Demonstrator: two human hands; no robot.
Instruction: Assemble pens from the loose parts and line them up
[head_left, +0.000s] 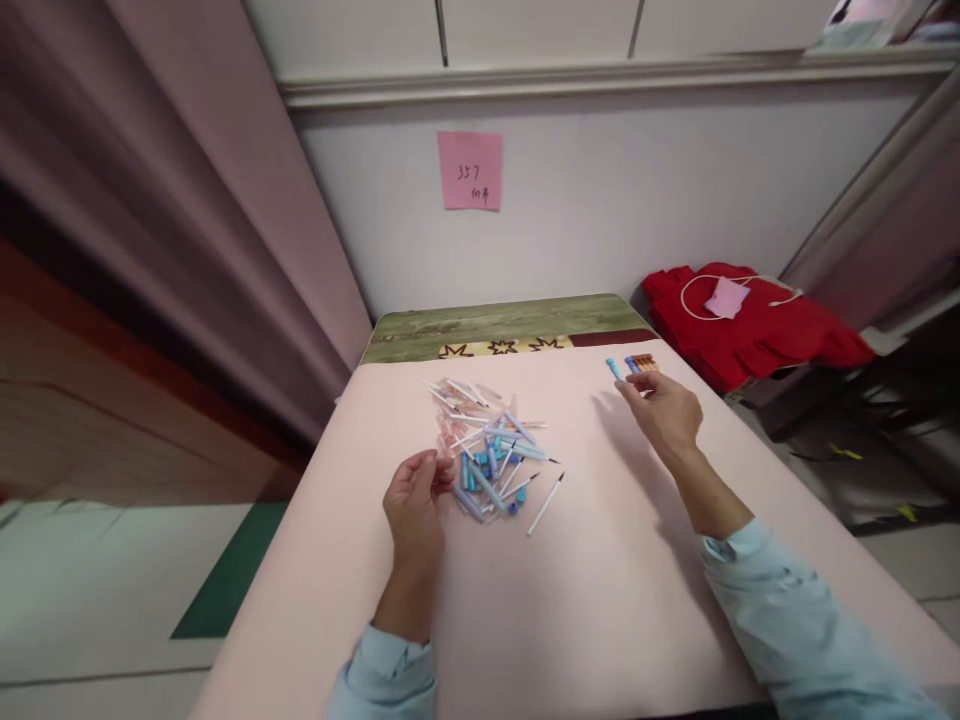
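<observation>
My right hand [666, 412] is closed in a pinch on a light-blue pen part [615, 369], at the far right of the table. Next to it lies a row of short blue and orange-brown pen parts [643, 363]. My left hand [417, 492] is at the left edge of a loose pile, thumb and fingers drawn together; whatever may be between them is too small to make out. In the pile are pale translucent barrels [487, 484], blue caps [480, 468] and thin white sticks with dark tips [517, 487]. One such stick [545, 504] lies apart on the right.
A pale pink sheet [600, 600] covers most of the table, whose green patterned back edge [495, 322] shows. A red cloth bundle [757, 325] with a white cable stands beyond the right edge. A pink note [470, 171] hangs on the wall; a curtain [225, 200] hangs left.
</observation>
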